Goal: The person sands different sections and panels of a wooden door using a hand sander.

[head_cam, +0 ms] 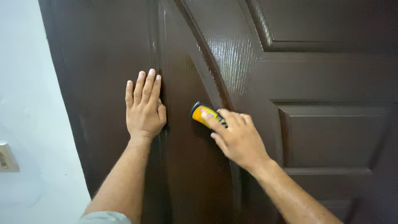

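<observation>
The right hand (239, 139) pinches a yellow block (202, 114), its long axis toward ten o'clock, against the brown door (331, 74). At nine o'clock, the left hand (144, 108) lies flat, fingers (145, 85) together.

- Door (323, 79): dark brown, with a fine ribbed grain like wood; glossy coat, bright highlights along the raised mouldings and the curved panel.
- Handheld block (202, 113): yellow and black, smooth, looks like hard plastic with a slight sheen; its working face is hidden against the door.
- Wall (29, 83): pale painted surface, matt and even.
- Wall fitting (7, 157): off-white, smooth, plastic-looking.
- Sleeve (105, 217): light grey cloth, matt.
</observation>
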